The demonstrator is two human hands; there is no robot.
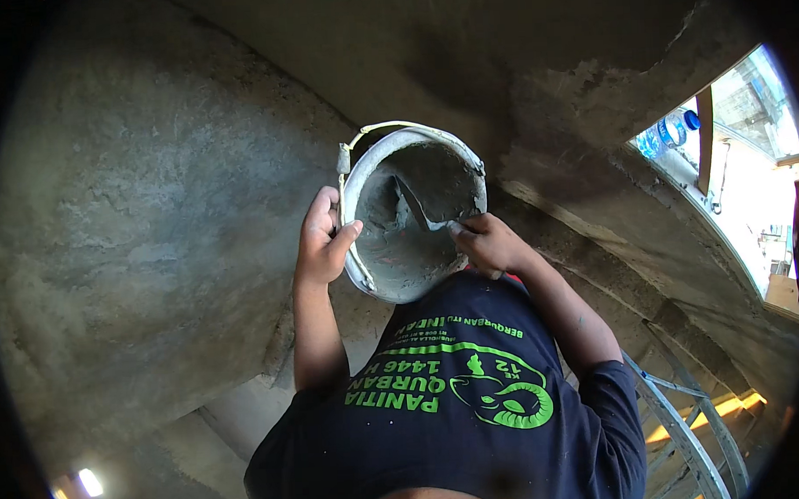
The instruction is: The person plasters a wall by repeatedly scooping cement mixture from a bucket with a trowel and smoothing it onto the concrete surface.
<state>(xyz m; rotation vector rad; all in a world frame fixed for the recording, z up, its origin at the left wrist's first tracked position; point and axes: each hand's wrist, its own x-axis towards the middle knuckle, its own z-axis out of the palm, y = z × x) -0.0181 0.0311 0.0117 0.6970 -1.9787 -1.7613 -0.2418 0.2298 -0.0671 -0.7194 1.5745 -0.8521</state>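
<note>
A grey, mortar-smeared bucket (355,176) is tilted with its mouth toward me, in front of my chest. My left hand (322,242) grips its rim on the left side, thumb hooked over the edge. My right hand (489,244) reaches in from the right and holds the handle of a trowel (416,207). The trowel's pointed blade lies inside the bucket against wet grey mortar (400,263) that coats the bottom and walls. My dark blue shirt (458,423) with green print fills the lower middle.
A rough plastered concrete wall (152,214) curves around the left and top. At the right is a bright window opening (748,149) with a blue water bottle (668,133) on its sill. A grey metal frame (687,433) stands at lower right.
</note>
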